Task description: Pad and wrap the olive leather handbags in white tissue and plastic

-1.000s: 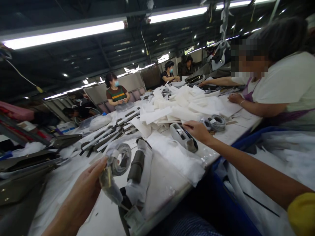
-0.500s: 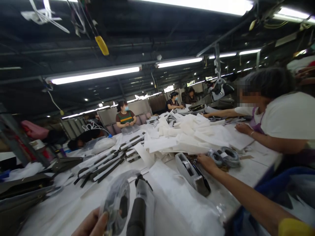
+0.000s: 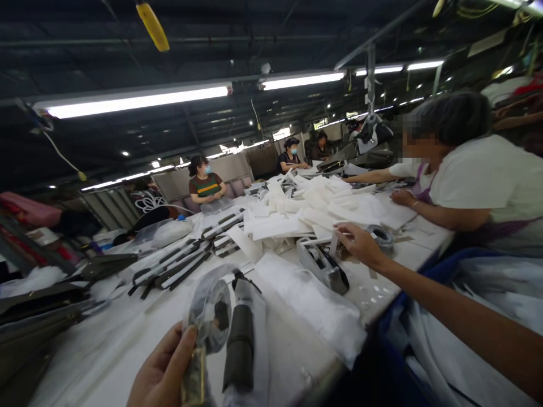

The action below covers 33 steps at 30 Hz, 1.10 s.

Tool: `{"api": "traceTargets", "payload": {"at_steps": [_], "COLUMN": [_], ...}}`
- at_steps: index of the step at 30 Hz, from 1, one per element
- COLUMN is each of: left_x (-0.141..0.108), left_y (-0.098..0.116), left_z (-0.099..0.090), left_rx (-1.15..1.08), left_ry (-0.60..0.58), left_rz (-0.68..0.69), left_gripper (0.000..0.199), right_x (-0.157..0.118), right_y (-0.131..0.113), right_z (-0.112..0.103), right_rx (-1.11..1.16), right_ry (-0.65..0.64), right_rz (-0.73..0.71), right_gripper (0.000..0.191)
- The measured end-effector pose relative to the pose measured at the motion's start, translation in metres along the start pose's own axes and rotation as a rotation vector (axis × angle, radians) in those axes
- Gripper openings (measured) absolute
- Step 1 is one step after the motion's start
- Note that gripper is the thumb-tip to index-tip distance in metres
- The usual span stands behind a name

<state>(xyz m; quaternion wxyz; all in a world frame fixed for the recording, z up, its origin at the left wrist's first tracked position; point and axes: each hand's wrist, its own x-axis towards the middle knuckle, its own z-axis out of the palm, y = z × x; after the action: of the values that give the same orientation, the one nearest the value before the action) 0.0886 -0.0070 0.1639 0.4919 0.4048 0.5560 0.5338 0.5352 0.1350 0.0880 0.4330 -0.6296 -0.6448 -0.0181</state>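
Observation:
My left hand (image 3: 167, 367) pinches a grey, plastic-wrapped coil (image 3: 207, 330) between thumb and fingers, holding it up over the near part of the table. A brassy metal piece (image 3: 194, 379) shows just under the thumb. Beside the coil is a dark padded handle (image 3: 240, 347) in a whitish wrapping; whether the hand also grips it is hidden. My right hand (image 3: 358, 243) is at the grey tape dispenser (image 3: 326, 271), fingertips closed on a short whitish strip of tape (image 3: 334, 242) at its far end.
A heap of white sheets (image 3: 314, 209) covers the table's middle. Dark and white strips (image 3: 178, 263) lie to its left. Another coil (image 3: 380, 237) sits beyond my right hand. A co-worker (image 3: 470, 169) leans in from the right. A plastic-lined blue bin (image 3: 399, 333) stands below the table's right edge.
My right hand has lifted from the dispenser, and a strip of tape now shows at its fingertips. My left hand has come further into view with the coil. The view has tilted down.

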Motion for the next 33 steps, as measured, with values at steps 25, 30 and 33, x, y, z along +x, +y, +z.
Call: {"api": "traceTargets", "payload": {"at_steps": [25,30,33], "left_x": [-0.011,-0.007,0.005], "left_y": [-0.008,-0.003,0.012], "left_z": [0.004,0.003,-0.005], "left_rx": [-0.109,-0.084,-0.031], "left_ry": [-0.052,-0.06,-0.057], "left_rz": [0.265,0.305,0.36], "left_gripper": [0.035,0.029,0.027], "right_x": [-0.076,-0.107,-0.113], "right_y": [-0.086,-0.084,-0.087], "right_z": [0.128,0.128,0.131], "right_rx": [0.063,-0.073,-0.113], "right_ry": [-0.704,-0.782,-0.788], "right_rz": [-0.338,-0.397,-0.378], "right_gripper": [0.028,0.018,0.019]}}
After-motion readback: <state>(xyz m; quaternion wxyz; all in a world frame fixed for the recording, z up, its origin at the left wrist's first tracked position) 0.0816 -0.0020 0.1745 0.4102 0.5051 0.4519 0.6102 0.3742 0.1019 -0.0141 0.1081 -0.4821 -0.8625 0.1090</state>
